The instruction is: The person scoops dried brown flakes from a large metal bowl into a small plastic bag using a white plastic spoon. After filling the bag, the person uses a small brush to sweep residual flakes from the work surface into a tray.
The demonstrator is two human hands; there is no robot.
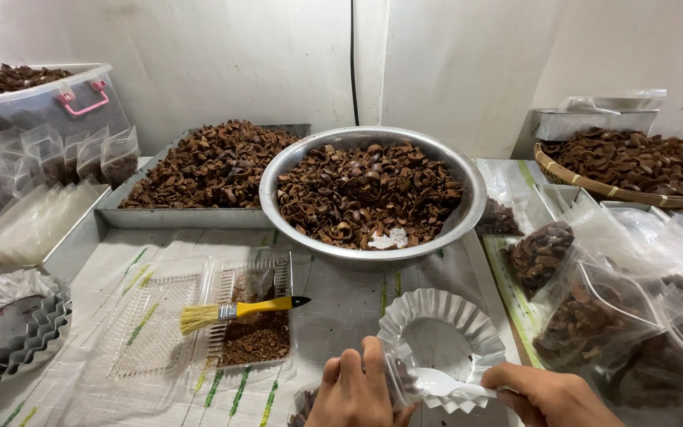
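Note:
My left hand (355,391) grips a small clear plastic bag (399,378) with dark brown pieces in it at the bottom centre. My right hand (551,395) holds a white plastic spoon (446,384) whose bowl points into the bag's mouth. Just behind them sits a fluted clear plastic cup (441,332). A large steel bowl (462,225) full of brown dried shell pieces stands beyond it.
A metal tray (175,217) of the same brown pieces lies at back left. A clear clamshell box (256,316) with crumbs carries a yellow-handled brush (231,311). Stacked fluted cups (13,324) sit at left, filled bags (594,316) at right, a woven basket (594,188) behind them.

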